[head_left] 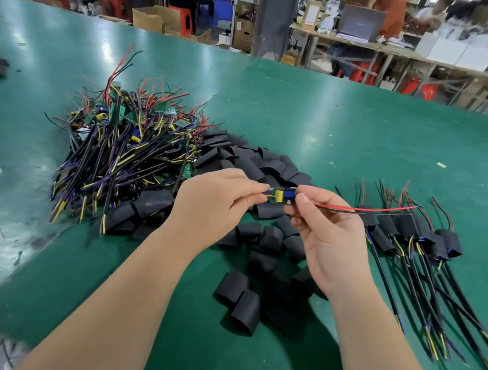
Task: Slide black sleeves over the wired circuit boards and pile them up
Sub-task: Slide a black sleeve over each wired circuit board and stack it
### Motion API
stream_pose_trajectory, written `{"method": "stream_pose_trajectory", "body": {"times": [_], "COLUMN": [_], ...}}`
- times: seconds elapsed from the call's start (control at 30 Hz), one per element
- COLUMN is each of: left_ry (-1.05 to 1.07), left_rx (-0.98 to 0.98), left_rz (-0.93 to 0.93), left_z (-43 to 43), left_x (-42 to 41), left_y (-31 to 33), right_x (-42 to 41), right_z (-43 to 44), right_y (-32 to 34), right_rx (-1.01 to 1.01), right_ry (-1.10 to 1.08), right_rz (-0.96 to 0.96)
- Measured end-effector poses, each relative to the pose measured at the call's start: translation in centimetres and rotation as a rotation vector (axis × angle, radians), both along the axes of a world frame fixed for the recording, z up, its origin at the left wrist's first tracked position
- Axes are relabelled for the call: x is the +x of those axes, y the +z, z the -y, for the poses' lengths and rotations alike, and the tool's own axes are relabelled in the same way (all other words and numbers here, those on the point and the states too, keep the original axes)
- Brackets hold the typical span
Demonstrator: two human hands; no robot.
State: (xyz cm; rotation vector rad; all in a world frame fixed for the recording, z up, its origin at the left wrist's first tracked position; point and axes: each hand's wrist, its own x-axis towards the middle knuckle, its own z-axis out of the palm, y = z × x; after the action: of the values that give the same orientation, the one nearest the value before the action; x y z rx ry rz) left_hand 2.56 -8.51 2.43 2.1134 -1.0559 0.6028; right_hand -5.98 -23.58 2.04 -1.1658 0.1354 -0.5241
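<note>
Above the green table, our left hand pinches one end of a bare circuit board between thumb and forefinger. Our right hand, fingers curled, grips the other end, its red lead trailing over the sleeved pile. Loose black sleeves lie beneath.

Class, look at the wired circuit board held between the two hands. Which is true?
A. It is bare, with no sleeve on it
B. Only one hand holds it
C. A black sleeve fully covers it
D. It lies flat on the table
A: the circuit board, pinched at its ends by the left hand and the right hand, shows its yellow part uncovered, above loose black sleeves on the table.
</note>
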Motion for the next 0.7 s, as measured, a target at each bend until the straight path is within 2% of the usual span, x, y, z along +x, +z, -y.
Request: {"method": "stream_pose_trajectory", "body": {"times": [0.1, 0.17, 0.27, 0.33, 0.43, 0.5, 0.57, 0.7], "left_ry": [0.012, 0.03, 0.109, 0.19, 0.296, 0.317, 0.313, 0.294], "left_rx": [0.024, -0.014, -0.062, -0.086, -0.11, -0.141, -0.164, -0.185], "left_rz": [-0.022, -0.036, -0.077, -0.108, -0.143, -0.15, -0.146, -0.135], "left_z": [0.0, -0.1, -0.5, -0.8, -1.2, -1.3, -1.3, -1.3], "left_x": [0.2, 0.5, 1.2, 1.7, 2.4, 2.5, 2.5, 2.4], "left_y": [0.0, 0.0, -0.2, -0.4, -0.5, -0.5, -0.4, -0.3], "right_x": [-0.2, -0.6, -2.2, -3.4, -4.2, -3.8, -3.1, -1.5], "right_z": [0.3, 0.8, 2.6, 3.3, 2.0, 0.4, -0.6, -0.5], "right_y": [0.3, 0.5, 1.2, 2.0, 2.9, 2.5, 1.5, 0.9], "right_rx": [-0.049, -0.157, -0.651, -0.792, -0.616, -0.623, -0.669, -0.641], "right_ry": [0.018, 0.03, 0.04, 0.304, 0.937, 1.077, 0.938, 0.427], "right_rz": [-0.03, -0.145, -0.431, -0.527, -0.582, -0.626, -0.624, -0.446]}}
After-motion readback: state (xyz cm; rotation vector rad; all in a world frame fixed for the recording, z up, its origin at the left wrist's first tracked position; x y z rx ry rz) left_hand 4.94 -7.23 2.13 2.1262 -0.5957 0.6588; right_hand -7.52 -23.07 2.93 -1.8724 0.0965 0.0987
